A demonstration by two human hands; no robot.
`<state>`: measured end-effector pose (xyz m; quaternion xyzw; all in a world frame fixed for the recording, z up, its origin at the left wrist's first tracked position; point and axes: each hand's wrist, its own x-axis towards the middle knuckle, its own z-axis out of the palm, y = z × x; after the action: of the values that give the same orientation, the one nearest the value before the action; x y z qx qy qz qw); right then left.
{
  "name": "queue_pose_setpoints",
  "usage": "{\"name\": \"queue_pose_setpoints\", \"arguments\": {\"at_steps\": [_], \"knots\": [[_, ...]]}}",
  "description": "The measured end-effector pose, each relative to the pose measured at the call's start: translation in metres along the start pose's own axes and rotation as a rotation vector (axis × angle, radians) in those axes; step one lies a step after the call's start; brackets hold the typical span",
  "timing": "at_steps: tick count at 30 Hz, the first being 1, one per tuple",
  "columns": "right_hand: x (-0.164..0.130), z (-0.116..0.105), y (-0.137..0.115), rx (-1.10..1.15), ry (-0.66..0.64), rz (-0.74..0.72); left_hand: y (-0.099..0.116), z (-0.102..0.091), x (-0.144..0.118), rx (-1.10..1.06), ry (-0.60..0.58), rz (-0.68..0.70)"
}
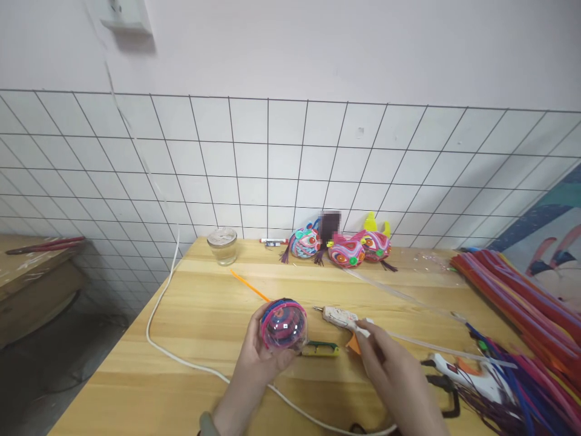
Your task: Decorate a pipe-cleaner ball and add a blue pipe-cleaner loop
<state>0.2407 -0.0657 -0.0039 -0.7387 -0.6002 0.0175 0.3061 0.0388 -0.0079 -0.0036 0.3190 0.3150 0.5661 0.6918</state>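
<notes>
My left hand (263, 357) is closed around a clear plastic ball (290, 327), which has pink, blue and purple fuzzy strips wound on it. At the right, a white hot glue gun (340, 316) with an orange trigger is in my right hand (390, 363), its fingers closed at the handle end. The gun's metal tip points left toward the ball and does not touch it. Between the hands, a small green-and-yellow tool (320, 349) lies on the wooden table (190, 327). An orange strip (249, 286) lies just behind the ball.
A glass jar (222, 246) stands at the back left, with a marker (273, 241) beside it. Colourful fish-like figures (347, 250) sit by the tiled wall. A second glue gun (472, 374) and fuzzy stems (517, 297) lie right. A white cord (195, 366) crosses the front.
</notes>
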Motion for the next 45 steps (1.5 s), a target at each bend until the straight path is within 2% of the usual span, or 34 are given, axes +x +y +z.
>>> {"name": "queue_pose_setpoints", "arguments": {"at_steps": [2, 4, 6, 8, 15, 19, 26, 31, 35, 45], "knots": [[0.009, -0.008, 0.020, -0.063, -0.172, 0.224, -0.001, -0.001, 0.001, -0.009, 0.001, -0.010], [0.015, -0.015, 0.039, -0.116, -0.337, 0.346, -0.003, -0.002, 0.002, -0.010, 0.002, -0.009], [0.017, -0.018, 0.054, -0.113, -0.458, 0.335, -0.006, -0.003, 0.003, -0.004, 0.008, 0.002], [0.017, -0.017, 0.062, -0.099, -0.489, 0.315, -0.007, -0.004, 0.004, 0.006, 0.013, 0.011], [0.011, -0.007, 0.057, -0.104, -0.456, 0.330, -0.009, -0.005, 0.005, 0.033, 0.026, 0.007], [0.013, -0.006, 0.050, -0.119, -0.513, 0.389, -0.007, -0.004, 0.004, 0.043, 0.033, 0.016], [0.015, -0.006, 0.036, -0.089, -0.486, 0.440, -0.009, -0.005, 0.002, 0.022, -0.030, 0.004], [0.013, 0.001, 0.036, -0.098, -0.453, 0.374, -0.011, -0.008, 0.002, 0.017, -0.056, -0.014], [0.014, 0.008, 0.042, -0.073, -0.433, 0.380, -0.012, -0.009, 0.003, 0.010, -0.068, -0.015], [0.014, 0.016, 0.045, 0.192, -0.345, 0.400, -0.007, -0.001, 0.001, -0.096, -0.055, -0.028]]}}
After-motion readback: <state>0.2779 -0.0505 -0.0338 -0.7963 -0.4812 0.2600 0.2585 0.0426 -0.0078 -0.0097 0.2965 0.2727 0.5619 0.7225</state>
